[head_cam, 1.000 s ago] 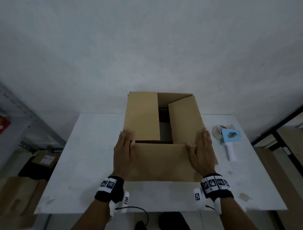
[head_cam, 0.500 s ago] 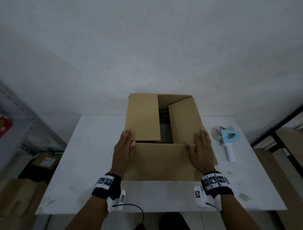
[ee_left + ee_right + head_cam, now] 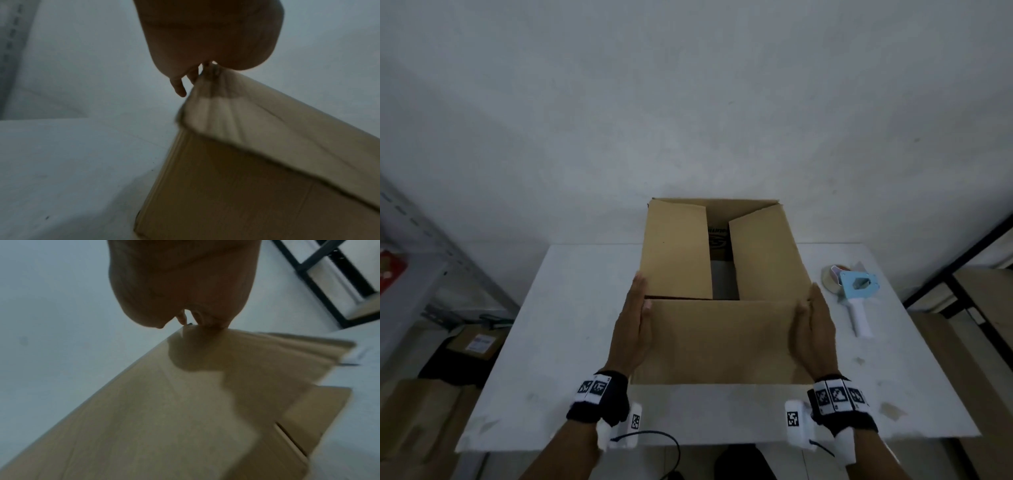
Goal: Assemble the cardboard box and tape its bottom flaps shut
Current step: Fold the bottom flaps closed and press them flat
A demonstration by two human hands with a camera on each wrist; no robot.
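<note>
A brown cardboard box (image 3: 674,253) stands on the white table (image 3: 571,342), its two side flaps folded inward with a gap between them. The near flap (image 3: 722,339) slopes up toward me. My left hand (image 3: 633,329) holds its left edge, thumb on top and fingers along the side. My right hand (image 3: 816,329) holds the right edge the same way. The left wrist view shows the left hand (image 3: 205,32) at the corner of the raised flap (image 3: 257,116). In the right wrist view the right hand (image 3: 180,280) meets the flap (image 3: 164,402) at its corner.
A blue tape dispenser (image 3: 856,294) with a white handle lies on the table right of the box. A metal shelf rack (image 3: 431,240) and cardboard boxes (image 3: 476,342) stand on the left. A black frame (image 3: 962,274) stands on the right.
Both hands turned from lying flat beside the near flap to gripping its side edges. The flap has risen off the table toward the box opening.
</note>
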